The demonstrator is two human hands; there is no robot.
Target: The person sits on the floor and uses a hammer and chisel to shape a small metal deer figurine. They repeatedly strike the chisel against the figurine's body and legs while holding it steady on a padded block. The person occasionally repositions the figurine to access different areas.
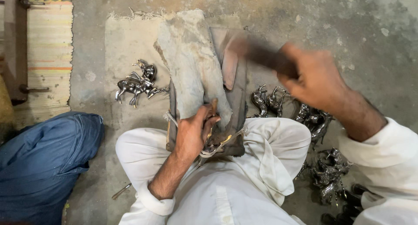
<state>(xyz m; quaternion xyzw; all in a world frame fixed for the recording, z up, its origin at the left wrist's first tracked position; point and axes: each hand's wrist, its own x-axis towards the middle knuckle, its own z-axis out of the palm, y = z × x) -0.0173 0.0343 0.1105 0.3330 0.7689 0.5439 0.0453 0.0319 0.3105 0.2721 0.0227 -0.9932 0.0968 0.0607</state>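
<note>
The left hand (191, 133) holds a small metal piece (214, 135) tight on the wooden block (230, 94). The right hand (313, 79) grips a blurry tool (261, 55) above the block. Shiny deer (137, 83) lie left of it — more (318, 120) wait on the right.

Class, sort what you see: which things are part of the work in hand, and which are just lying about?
In use:
left hand pressing a small metal piece on the wooden block
right hand with blurred tool

Lying about:
metal figurines
striped mat
</note>
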